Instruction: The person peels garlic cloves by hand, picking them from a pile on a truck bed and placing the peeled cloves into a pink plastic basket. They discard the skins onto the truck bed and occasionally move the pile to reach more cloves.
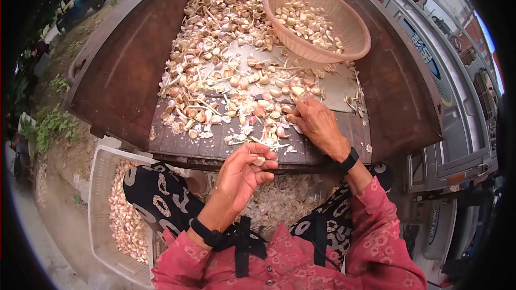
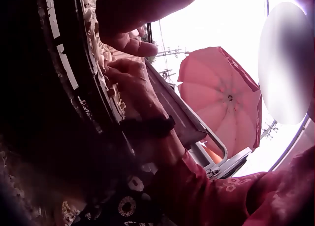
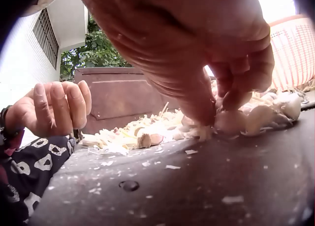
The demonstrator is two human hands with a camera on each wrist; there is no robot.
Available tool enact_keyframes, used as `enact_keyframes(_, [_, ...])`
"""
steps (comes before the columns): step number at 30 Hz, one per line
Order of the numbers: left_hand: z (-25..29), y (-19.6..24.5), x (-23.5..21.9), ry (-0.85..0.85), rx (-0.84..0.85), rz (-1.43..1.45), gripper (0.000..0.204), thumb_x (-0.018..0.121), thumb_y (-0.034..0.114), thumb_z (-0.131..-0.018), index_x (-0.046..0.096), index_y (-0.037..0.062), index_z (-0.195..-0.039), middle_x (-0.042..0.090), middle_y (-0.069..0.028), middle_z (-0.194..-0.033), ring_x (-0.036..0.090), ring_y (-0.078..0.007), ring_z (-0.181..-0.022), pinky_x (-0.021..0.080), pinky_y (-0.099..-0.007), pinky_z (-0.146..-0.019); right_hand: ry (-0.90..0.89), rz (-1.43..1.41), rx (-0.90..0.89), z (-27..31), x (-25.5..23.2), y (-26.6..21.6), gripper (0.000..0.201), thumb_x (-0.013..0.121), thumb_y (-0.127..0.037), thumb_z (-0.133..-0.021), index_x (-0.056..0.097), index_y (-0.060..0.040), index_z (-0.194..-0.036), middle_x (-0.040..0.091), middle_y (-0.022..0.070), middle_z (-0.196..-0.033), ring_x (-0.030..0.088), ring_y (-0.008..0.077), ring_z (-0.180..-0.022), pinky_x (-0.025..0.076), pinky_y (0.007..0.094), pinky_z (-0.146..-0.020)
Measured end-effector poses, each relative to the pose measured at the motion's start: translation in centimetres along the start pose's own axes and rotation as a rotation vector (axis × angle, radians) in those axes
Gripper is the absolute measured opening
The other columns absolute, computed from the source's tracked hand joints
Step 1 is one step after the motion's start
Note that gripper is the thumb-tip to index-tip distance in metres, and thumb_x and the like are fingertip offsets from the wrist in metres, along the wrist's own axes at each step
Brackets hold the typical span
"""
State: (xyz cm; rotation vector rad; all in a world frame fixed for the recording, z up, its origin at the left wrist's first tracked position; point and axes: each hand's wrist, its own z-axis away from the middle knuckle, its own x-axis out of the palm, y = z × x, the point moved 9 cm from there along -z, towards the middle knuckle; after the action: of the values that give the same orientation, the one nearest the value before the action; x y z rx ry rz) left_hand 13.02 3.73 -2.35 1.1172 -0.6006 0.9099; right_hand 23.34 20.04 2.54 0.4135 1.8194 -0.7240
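My left hand [image 1: 236, 176] is held palm up before the table's front edge, its fingers curled around a pale garlic clove [image 1: 259, 161]. On the tabletop [image 1: 328, 145], my right hand [image 1: 321, 129] reaches down to the near side of the loose garlic cloves [image 1: 231, 75]. The right wrist view has its thumb and fingers pinching a garlic clove [image 3: 236, 100] among others, close over the dark surface. Scraps of papery skin and dry stalks lie among the cloves.
An orange plastic basket [image 1: 317, 53] with peeled cloves stands at the back right. Raised rusty metal sides [image 1: 398, 91] flank the work surface. A white crate [image 1: 99, 209] of unpeeled cloves sits low on the left. Beyond the right side stands a grey vehicle [image 1: 446, 102].
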Motion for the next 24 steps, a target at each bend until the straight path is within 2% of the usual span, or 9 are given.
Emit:
enact_keyframes(8, [-3.4,0.9,1.1,0.044,0.102,-0.253,0.033,0.054,0.018,-0.1,0.053,0.0004,-0.128,0.065,-0.0122,-0.114,0.067,-0.0191,-0.095,0.058,-0.0318,-0.079,0.061,-0.211,-0.042,1.3,-3.1,-2.3,0.011,0.069,-0.012,-0.086,0.066,-0.002,-0.09,0.06,0.0137,-0.084,0.063,0.0336,-0.082,0.05,0.0428,-0.07])
enact_keyframes(10, [-3.7,0.3,1.4,0.043,0.105,-0.204,0.038,0.054,0.021,-0.101,0.05,0.0005,-0.132,0.064,-0.0118,-0.118,0.067,-0.0188,-0.096,0.057,-0.0308,-0.079,-0.014,-0.261,-0.145,2.2,-4.1,-5.4,0.011,0.067,-0.01,-0.087,0.066,-0.0016,-0.094,0.059,0.0142,-0.085,0.063,0.0334,-0.082,0.05,0.0422,-0.07])
enact_keyframes(13, [-3.8,-1.2,0.7,-0.008,-0.029,0.037,0.032,0.051,0.028,-0.103,0.058,0.0025,-0.12,0.066,-0.0107,-0.111,0.066,-0.018,-0.093,0.053,-0.0257,-0.069,0.0,-0.368,-0.112,1.0,-3.7,-4.4,0.013,0.066,-0.009,-0.088,0.065,-0.002,-0.098,0.059,0.0151,-0.087,0.063,0.0345,-0.083,0.051,0.0433,-0.07])
enact_keyframes(16, [-3.6,-1.5,-0.7,0.018,-0.063,0.091,0.026,0.053,0.028,-0.102,0.061,0.0041,-0.11,0.066,-0.0079,-0.099,0.066,-0.016,-0.084,0.05,-0.023,-0.059,0.104,-0.124,-0.109,-1.2,-1.4,-1.3,0.022,0.066,-0.011,-0.088,0.067,-0.0051,-0.11,0.062,0.0128,-0.09,0.064,0.0334,-0.086,0.05,0.0436,-0.073])
enact_keyframes(18, [-3.0,-0.7,-1.1,0.067,-0.027,0.037,0.024,0.056,0.026,-0.101,0.061,0.0045,-0.109,0.066,-0.0063,-0.094,0.066,-0.0147,-0.08,0.048,-0.0217,-0.055,-0.019,0.062,-0.115,-2.4,1.1,-1.4,0.024,0.064,-0.009,-0.089,0.066,-0.0054,-0.112,0.061,0.0144,-0.09,0.063,0.0356,-0.088,0.05,0.0447,-0.075])
enact_keyframes(20, [-2.6,0.4,-1.3,0.118,0.018,-0.006,0.021,0.058,0.024,-0.101,0.062,0.0049,-0.107,0.065,-0.0047,-0.089,0.066,-0.0134,-0.075,0.045,-0.0205,-0.05,-0.043,-0.004,-0.058,-2.5,0.7,-1.0,0.025,0.066,-0.011,-0.089,0.067,-0.0046,-0.113,0.064,0.0129,-0.091,0.064,0.0311,-0.086,0.051,0.0408,-0.076])
enact_keyframes(22, [-1.9,1.8,-0.6,0.113,0.115,-0.167,0.018,0.062,0.021,-0.099,0.062,0.0052,-0.108,0.064,-0.0032,-0.084,0.065,-0.0114,-0.07,0.043,-0.0191,-0.046,-0.105,-0.536,0.105,-1.5,0.5,0.2,0.028,0.069,-0.015,-0.09,0.068,-0.0035,-0.116,0.068,0.0085,-0.092,0.064,0.0212,-0.084,0.051,0.0334,-0.075])
enact_keyframes(23, [-1.8,1.9,-0.3,0.099,0.127,-0.186,0.019,0.064,0.019,-0.098,0.062,0.0055,-0.111,0.064,-0.0023,-0.086,0.064,-0.0097,-0.071,0.044,-0.0175,-0.046,-0.072,-0.71,0.096,-0.9,0.8,0.6,0.031,0.071,-0.018,-0.092,0.068,-0.0014,-0.117,0.07,0.0034,-0.095,0.062,0.0109,-0.084,0.049,0.0263,-0.074])
enact_keyframes(24, [-1.8,1.7,0.0,0.096,0.122,-0.187,0.019,0.064,0.019,-0.098,0.062,0.0055,-0.111,0.064,-0.0023,-0.086,0.064,-0.0097,-0.071,0.044,-0.0175,-0.046,-0.069,-0.708,0.101,-0.3,0.0,-0.3,0.031,0.071,-0.018,-0.092,0.068,-0.0014,-0.117,0.07,0.0034,-0.095,0.062,0.0109,-0.084,0.049,0.0263,-0.074])
